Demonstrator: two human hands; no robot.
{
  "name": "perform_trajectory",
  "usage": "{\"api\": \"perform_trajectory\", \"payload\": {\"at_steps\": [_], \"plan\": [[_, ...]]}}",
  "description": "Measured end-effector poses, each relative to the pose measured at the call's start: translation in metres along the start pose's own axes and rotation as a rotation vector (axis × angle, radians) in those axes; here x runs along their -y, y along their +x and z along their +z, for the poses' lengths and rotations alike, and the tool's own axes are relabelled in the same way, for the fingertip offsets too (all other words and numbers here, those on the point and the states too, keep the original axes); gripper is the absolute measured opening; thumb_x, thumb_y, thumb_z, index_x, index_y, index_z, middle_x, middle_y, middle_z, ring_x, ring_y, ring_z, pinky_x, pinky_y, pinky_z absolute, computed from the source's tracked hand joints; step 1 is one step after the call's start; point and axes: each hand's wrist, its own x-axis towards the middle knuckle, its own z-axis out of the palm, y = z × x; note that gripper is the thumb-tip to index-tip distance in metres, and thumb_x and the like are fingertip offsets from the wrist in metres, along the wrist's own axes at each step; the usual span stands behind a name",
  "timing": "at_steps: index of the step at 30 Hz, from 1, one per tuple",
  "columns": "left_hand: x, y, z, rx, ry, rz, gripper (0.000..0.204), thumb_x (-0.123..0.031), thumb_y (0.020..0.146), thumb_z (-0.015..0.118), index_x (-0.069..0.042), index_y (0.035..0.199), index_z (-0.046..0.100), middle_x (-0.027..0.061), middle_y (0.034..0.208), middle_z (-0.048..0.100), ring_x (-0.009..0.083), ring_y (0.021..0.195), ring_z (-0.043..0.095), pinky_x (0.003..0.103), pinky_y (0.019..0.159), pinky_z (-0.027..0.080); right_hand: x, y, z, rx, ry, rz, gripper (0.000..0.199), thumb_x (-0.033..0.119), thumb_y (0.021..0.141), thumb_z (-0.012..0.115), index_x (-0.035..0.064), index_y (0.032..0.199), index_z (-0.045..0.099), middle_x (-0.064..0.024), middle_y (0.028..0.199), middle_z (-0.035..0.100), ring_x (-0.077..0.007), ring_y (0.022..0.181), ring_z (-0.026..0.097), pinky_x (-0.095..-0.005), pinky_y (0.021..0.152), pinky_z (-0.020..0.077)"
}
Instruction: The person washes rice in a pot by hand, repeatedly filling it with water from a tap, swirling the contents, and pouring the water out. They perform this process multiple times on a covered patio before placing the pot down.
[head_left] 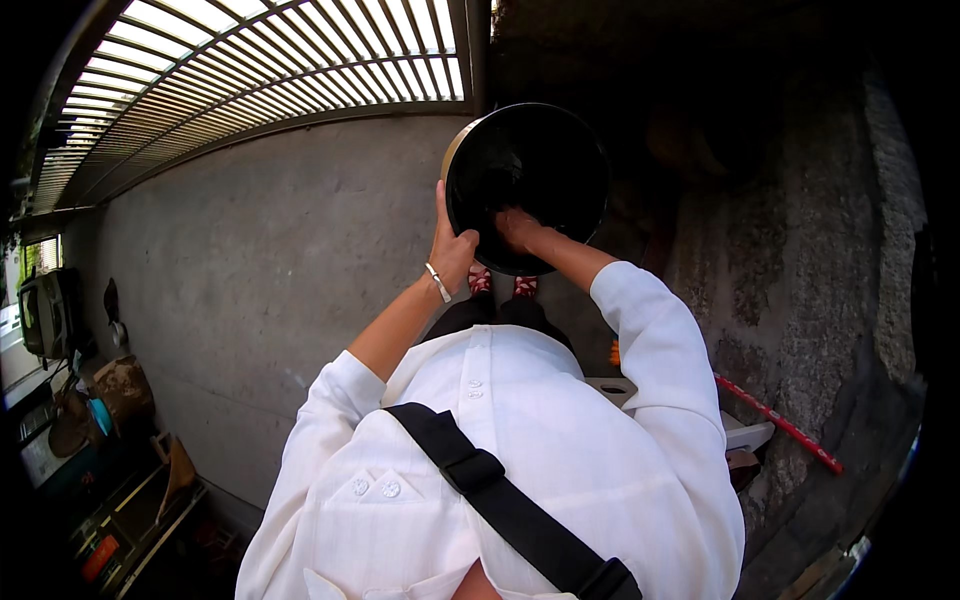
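Observation:
A round, deep black bucket point(560, 150) with a yellowish outer side is held in front of me, its mouth tilted up toward me. My left hand point(455, 245) grips its left rim, thumb near the edge and fingers along the outside; a bracelet point(438, 282) is on that wrist. Inside the bucket, low toward the near wall, is my right hand point(517, 230). Its fingers fade into the dark interior, so what they touch or hold cannot be seen. Whether the bucket contains anything is also too dark to tell.
Grey concrete floor point(250, 240) spreads to the left below a barred metal gate point(300, 60). A rough stone ledge point(790, 250) runs along the right, with a red pole point(780, 423) by it. A low pale stool point(745, 435) is beside my right arm. Assorted items crowd the lower left.

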Motion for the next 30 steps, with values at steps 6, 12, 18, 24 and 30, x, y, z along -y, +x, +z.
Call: {"api": "perform_trajectory", "payload": {"at_steps": [6,12,18,24,30], "plan": [[-0.006,-0.011,0.009,-0.008,-0.132,-0.292,0.079,0.012,0.067,0.037,-0.017,0.137,0.015,0.0147,0.117,0.045,0.0258,0.090,0.058,0.037,0.061,0.056,0.008,0.034,-0.058,-0.073,-0.229,0.011,0.025,0.010,0.081,0.053,0.0059,0.105,0.060,-0.0155,0.111,0.059,-0.0265,0.101,0.058,-0.0344,0.080,0.0491],[-0.004,-0.012,0.009,0.016,-0.195,-0.302,0.072,0.012,0.067,0.038,-0.015,0.132,0.021,0.0166,0.113,0.045,0.0308,0.088,0.059,0.043,0.057,0.058,-0.052,0.001,-0.031,0.204,-0.211,0.226,0.033,0.011,0.079,0.055,0.0012,0.110,0.058,-0.0198,0.111,0.059,-0.0315,0.101,0.059,-0.0380,0.082,0.0490],[0.005,0.002,0.012,0.056,-0.175,-0.270,0.084,0.016,0.065,0.032,-0.025,0.136,0.013,0.0176,0.117,0.038,0.0324,0.084,0.059,0.037,0.052,0.058,0.002,0.000,0.008,0.149,0.312,-0.039,0.035,0.018,0.074,0.055,0.0021,0.104,0.062,-0.0222,0.110,0.058,-0.0323,0.105,0.056,-0.0393,0.087,0.0453],[0.005,0.008,0.022,0.078,-0.123,-0.298,0.062,0.009,0.069,0.040,-0.009,0.128,0.030,0.0150,0.110,0.050,0.0287,0.085,0.060,0.043,0.058,0.057,-0.045,0.027,-0.024,-0.486,-0.311,0.140,0.025,0.011,0.081,0.054,0.0068,0.104,0.063,-0.0129,0.110,0.060,-0.0283,0.101,0.058,-0.0368,0.082,0.0486],[0.037,0.059,0.019,0.157,-0.256,-0.298,0.037,0.009,0.072,0.041,0.002,0.107,0.048,0.0128,0.096,0.057,0.0267,0.083,0.061,0.043,0.066,0.056,-0.065,-0.036,-0.075,-0.150,-0.373,0.252,0.021,0.013,0.080,0.054,0.0089,0.097,0.065,-0.0142,0.103,0.062,-0.0260,0.096,0.060,-0.0367,0.075,0.0482]]}}
